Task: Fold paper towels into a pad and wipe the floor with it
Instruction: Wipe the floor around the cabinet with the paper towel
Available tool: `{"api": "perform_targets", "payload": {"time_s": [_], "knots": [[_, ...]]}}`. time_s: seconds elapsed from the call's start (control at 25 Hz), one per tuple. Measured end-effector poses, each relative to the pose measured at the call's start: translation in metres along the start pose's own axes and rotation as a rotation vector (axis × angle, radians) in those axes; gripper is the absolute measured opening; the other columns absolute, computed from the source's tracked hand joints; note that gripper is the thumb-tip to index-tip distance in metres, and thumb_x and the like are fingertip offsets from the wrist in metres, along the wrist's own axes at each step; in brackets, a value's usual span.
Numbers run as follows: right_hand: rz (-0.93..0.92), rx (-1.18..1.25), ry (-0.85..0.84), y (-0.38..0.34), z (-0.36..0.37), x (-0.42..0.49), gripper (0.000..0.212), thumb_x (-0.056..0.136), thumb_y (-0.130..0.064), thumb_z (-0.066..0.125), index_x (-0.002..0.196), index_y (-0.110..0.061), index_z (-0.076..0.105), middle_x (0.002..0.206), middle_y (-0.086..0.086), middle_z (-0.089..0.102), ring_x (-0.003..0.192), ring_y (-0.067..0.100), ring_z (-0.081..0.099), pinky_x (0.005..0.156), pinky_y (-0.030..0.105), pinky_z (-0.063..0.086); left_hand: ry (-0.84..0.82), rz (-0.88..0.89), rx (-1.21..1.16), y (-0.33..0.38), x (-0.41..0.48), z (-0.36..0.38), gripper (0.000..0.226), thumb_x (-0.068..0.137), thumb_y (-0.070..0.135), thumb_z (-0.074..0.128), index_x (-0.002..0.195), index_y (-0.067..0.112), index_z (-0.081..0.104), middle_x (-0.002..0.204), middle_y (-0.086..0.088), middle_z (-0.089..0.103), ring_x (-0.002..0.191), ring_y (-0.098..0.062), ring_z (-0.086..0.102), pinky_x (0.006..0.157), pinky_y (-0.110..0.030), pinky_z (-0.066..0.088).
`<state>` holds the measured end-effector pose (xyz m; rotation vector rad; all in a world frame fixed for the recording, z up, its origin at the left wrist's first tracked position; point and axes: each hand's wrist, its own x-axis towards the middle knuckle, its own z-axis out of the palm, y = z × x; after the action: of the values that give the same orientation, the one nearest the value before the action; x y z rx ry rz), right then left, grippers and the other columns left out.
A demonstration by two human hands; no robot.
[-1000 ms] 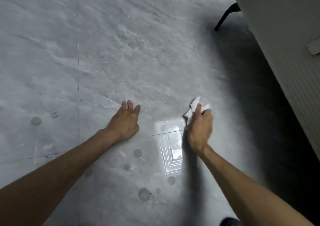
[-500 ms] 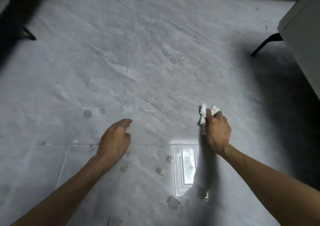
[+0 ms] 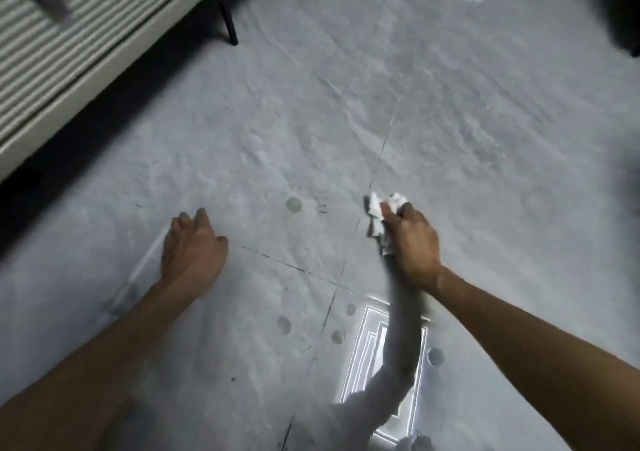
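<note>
Two hands are low over the grey marbled tile floor (image 3: 467, 132), and both have shifted leftward across it since half a second ago. The round dark spot (image 3: 293, 204), then left of both hands, now lies between them. The right hand (image 3: 412, 242) has its fingers curled tightly round the crumpled white paper-towel wad (image 3: 377, 213), as before, pressing it to the floor just right of that spot, beside a tile seam. The left hand (image 3: 194, 246) holds nothing; its fingers, curled with one pointing earlier, are now loosely bent and spread, tips at the floor. A pale ribbed piece of furniture (image 3: 69, 45) with a black leg (image 3: 228, 24) has come into view over the floor's far-left corner.
</note>
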<state>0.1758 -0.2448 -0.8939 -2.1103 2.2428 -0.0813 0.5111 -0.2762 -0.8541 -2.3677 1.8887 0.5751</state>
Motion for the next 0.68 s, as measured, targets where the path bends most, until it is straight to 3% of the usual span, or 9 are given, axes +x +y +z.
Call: {"api": "perform_targets", "payload": {"time_s": [0.08,0.16,0.24,0.32,0.4,0.44,0.52,0.64,0.68], "knots": [[0.316,0.038,0.105,0.021,-0.004,0.033,0.043,0.095,-0.019,0.052,0.138,-0.017,0.048,0.120,0.022,0.050,0.097,0.042,0.057,0.073,0.043,0.048,-0.017,-0.050,-0.013,-0.001,0.010,-0.003,0.049,0.093,0.022,0.042,0.137,0.001,0.032,0.133,-0.027,0.040,0.126,-0.039,0.036,0.103,-0.045,0.034],[0.403,0.063,0.123,-0.019,0.000,0.060,0.040,0.099,-0.022,0.046,0.139,-0.015,0.044,0.123,0.022,0.049,0.098,0.040,0.056,0.070,0.041,0.044,-0.055,-0.080,-0.018,0.004,0.019,-0.003,0.045,0.094,0.023,0.041,0.133,0.001,0.034,0.132,-0.029,0.040,0.125,-0.041,0.037,0.100,-0.045,0.037],[0.151,0.094,0.059,-0.090,0.010,0.067,0.044,0.098,-0.026,0.048,0.140,-0.018,0.041,0.124,0.017,0.049,0.098,0.036,0.055,0.068,0.039,0.041,-0.093,-0.137,-0.007,0.011,0.032,-0.004,0.046,0.093,0.024,0.041,0.132,0.002,0.035,0.132,-0.029,0.043,0.123,-0.042,0.040,0.097,-0.043,0.040],[-0.315,0.097,-0.044,-0.149,0.023,0.044,0.053,0.088,-0.027,0.063,0.138,-0.024,0.047,0.115,0.011,0.054,0.093,0.031,0.056,0.062,0.035,0.040,-0.124,-0.152,0.055,0.015,0.043,-0.004,0.050,0.093,0.025,0.040,0.137,0.002,0.035,0.133,-0.029,0.047,0.125,-0.042,0.041,0.101,-0.042,0.037],[-0.745,0.096,-0.146,-0.150,0.020,0.039,0.049,0.082,-0.023,0.072,0.129,-0.026,0.058,0.102,0.008,0.059,0.088,0.028,0.056,0.063,0.032,0.041,-0.137,-0.124,0.143,0.015,0.047,-0.004,0.057,0.094,0.025,0.038,0.146,0.004,0.026,0.139,-0.027,0.044,0.130,-0.042,0.037,0.109,-0.042,0.030],[-0.792,0.116,-0.142,-0.132,0.014,0.059,0.038,0.086,-0.023,0.069,0.123,-0.026,0.063,0.099,0.006,0.060,0.088,0.028,0.055,0.067,0.029,0.039,-0.130,-0.103,0.178,0.014,0.047,-0.004,0.059,0.094,0.023,0.036,0.148,0.005,0.022,0.140,-0.027,0.044,0.131,-0.041,0.037,0.110,-0.041,0.028],[-0.506,0.122,-0.137,-0.091,0.003,0.107,0.023,0.096,-0.032,0.057,0.116,-0.025,0.065,0.099,0.007,0.059,0.091,0.030,0.054,0.069,0.025,0.034,-0.127,-0.069,0.206,0.010,0.047,-0.003,0.059,0.095,0.021,0.035,0.150,0.007,0.020,0.137,-0.026,0.048,0.129,-0.040,0.039,0.110,-0.040,0.029],[0.074,0.065,0.101,-0.067,0.002,0.158,0.036,0.096,-0.022,0.052,0.131,-0.017,0.056,0.117,0.021,0.053,0.102,0.039,0.055,0.081,0.039,0.047,-0.149,-0.061,0.198,0.009,0.049,-0.005,0.060,0.095,0.023,0.035,0.150,0.007,0.019,0.141,-0.024,0.045,0.133,-0.041,0.036,0.115,-0.043,0.025],[0.153,0.083,0.142,-0.092,0.005,0.156,0.037,0.096,-0.020,0.051,0.132,-0.013,0.053,0.122,0.022,0.051,0.103,0.040,0.055,0.082,0.041,0.047,-0.159,-0.068,0.178,0.009,0.052,-0.006,0.060,0.094,0.022,0.034,0.150,0.007,0.018,0.142,-0.023,0.043,0.134,-0.041,0.034,0.116,-0.044,0.024]]}}
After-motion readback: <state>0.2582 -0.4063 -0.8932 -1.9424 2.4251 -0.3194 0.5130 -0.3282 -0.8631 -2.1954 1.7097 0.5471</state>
